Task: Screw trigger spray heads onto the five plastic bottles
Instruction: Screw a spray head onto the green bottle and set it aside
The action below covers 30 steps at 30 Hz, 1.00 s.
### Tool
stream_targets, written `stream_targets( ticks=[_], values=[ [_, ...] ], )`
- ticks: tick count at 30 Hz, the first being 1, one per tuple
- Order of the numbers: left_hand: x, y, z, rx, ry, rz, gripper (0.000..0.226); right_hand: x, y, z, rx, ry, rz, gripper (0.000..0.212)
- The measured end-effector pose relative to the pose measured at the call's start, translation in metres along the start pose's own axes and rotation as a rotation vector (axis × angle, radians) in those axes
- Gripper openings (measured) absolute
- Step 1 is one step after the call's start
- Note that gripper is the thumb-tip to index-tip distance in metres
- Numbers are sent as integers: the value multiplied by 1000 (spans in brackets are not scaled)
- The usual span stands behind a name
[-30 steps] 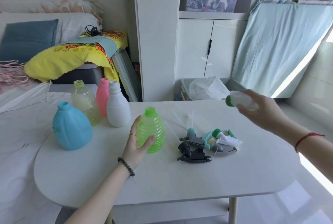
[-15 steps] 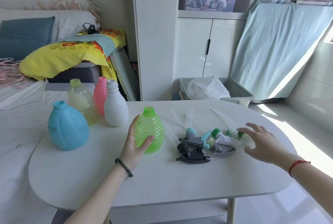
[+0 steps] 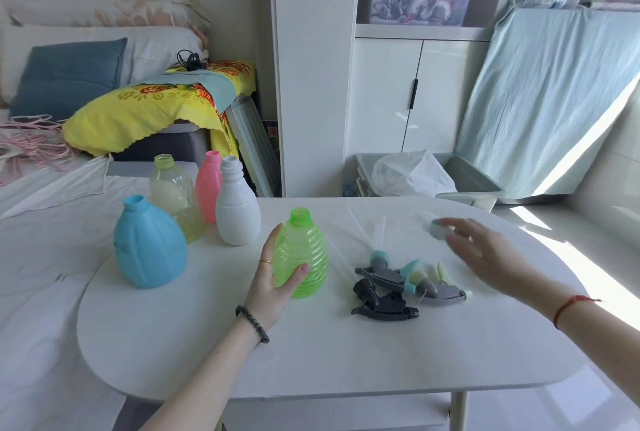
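My left hand [image 3: 277, 280] grips a clear green ribbed bottle [image 3: 304, 255] that stands upright and uncapped on the white table [image 3: 214, 333]. Four more open bottles stand at the back left: blue [image 3: 149, 247], clear yellowish [image 3: 175, 198], pink [image 3: 209, 184] and white [image 3: 237, 209]. A pile of trigger spray heads [image 3: 398, 283] lies right of the green bottle: black, dark grey with teal, and grey with a pale green trigger. My right hand [image 3: 485, 250] is blurred behind the pile, its fingertips pinching a grey-blue spray head [image 3: 438, 227].
A grey bin [image 3: 467, 177] with a plastic bag stands behind the table. White cabinets [image 3: 381, 94] and a pillar are beyond it. A bed with yellow bedding [image 3: 145, 112] lies to the left, against the table's left side.
My right hand came down to the pile with the white head, then moved back and left with a grey-blue head at its fingertips. My left hand stays on the green bottle.
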<state>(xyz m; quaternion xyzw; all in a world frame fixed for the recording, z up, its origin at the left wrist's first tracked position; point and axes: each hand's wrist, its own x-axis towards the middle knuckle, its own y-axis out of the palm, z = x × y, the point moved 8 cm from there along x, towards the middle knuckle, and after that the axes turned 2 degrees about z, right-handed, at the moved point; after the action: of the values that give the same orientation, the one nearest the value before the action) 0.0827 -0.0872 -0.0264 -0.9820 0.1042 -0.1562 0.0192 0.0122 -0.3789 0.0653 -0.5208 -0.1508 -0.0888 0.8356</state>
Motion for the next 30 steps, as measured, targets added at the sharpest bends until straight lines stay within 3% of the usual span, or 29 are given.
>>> stream_targets(
  ticks=[3, 5, 7, 10, 17, 23, 30],
  values=[
    [0, 0, 0, 13, -3, -5, 80, 24, -33, 37, 244, 31, -77, 33],
    [0, 0, 0, 9, -1, -5, 71, 39, -49, 72, 424, -18, -37, 41],
    [0, 0, 0, 9, -4, 1, 68, 49, -58, 105, 529, -48, 23, 33],
    [0, 1, -1, 26, -9, 9, 69, 58, -64, 141, 465, -104, 71, 17],
    [-1, 1, 0, 35, -14, 11, 74, 71, -79, 167, 431, -142, 65, 43],
    [-1, 0, 0, 46, -9, 4, 75, 78, -91, 182, 475, -180, 68, 35],
    [-1, 0, -1, 61, -2, 8, 71, 89, -36, 192, 344, -148, 207, 11]
  ],
)
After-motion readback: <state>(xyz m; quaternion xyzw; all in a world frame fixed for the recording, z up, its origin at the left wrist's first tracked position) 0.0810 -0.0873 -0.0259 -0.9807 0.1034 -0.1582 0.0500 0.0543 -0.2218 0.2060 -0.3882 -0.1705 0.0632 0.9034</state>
